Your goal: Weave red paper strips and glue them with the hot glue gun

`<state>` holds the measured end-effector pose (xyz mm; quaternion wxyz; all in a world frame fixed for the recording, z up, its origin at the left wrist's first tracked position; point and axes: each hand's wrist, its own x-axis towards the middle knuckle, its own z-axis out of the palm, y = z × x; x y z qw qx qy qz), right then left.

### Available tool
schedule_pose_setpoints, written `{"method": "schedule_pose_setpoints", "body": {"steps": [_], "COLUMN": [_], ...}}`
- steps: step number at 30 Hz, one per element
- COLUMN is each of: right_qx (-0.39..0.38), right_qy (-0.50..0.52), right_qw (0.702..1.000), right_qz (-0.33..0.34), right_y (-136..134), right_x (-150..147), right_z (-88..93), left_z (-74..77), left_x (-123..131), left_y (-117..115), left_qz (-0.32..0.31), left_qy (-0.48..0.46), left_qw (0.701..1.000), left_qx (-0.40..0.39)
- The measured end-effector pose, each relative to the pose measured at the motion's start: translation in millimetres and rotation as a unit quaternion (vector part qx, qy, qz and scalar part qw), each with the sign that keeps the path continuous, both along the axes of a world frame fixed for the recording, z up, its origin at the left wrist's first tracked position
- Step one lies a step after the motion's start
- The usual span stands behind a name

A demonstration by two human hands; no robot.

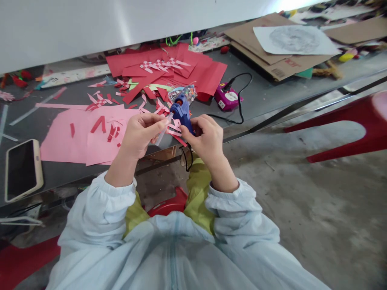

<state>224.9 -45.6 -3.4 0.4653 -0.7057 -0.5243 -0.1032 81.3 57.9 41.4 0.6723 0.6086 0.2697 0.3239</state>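
A blue glue gun [182,112] is gripped by its handle in my right hand [207,137], over the table's front edge. My left hand [143,132] pinches a translucent whitish strip [164,129], whose upper end meets or nearly meets the glue gun. Pink and red paper cuttings [161,108] lie just beyond both hands. Left of them are pink paper sheets [68,133] with small red scraps on top. Red paper sheets [208,74] are piled farther back, with woven red-and-white pieces [160,64] on them.
A phone [23,171] lies at the table's left. A purple box [228,96] with a black cable [241,106] sits right of the red sheets. Cardboard [278,66] with a printed sheet [294,39] is at back right. Red stools [356,125] stand beside and below the table.
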Motion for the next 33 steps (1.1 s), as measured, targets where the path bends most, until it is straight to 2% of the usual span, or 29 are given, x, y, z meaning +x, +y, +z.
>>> {"method": "schedule_pose_setpoints", "body": {"steps": [9, 12, 16, 20, 26, 33], "right_qx": [0.048, 0.043, 0.035, 0.037, 0.001, -0.043], "right_qy": [-0.067, -0.09, -0.127, -0.176, -0.203, -0.219], "right_qw": [0.996, 0.995, 0.991, 0.984, 0.979, 0.973], "right_qz": [0.023, 0.016, 0.005, -0.012, -0.013, -0.052], "right_y": [-0.8, -1.1, -1.6, -2.4, -3.5, -3.1], "right_x": [5.3, 6.3, 8.3, 9.8, 12.1, 21.4], "right_z": [-6.2, -7.2, -7.7, -8.5, -9.5, -6.0], "left_z": [-2.0, 0.3, 1.6, -2.1, -7.3, -18.7], "left_x": [-2.8, -2.0, -0.8, -1.2, -1.7, 2.7], "left_y": [2.5, 1.6, 0.0, 1.2, 6.5, 7.1], "left_qz": [-0.008, 0.001, 0.044, 0.046, 0.033, 0.079], "left_qy": [0.007, -0.001, -0.013, -0.018, -0.002, 0.1], "left_qw": [1.0, 1.0, 0.998, 0.998, 0.999, 0.983], "left_qx": [0.017, -0.004, -0.05, -0.049, -0.018, 0.13]}}
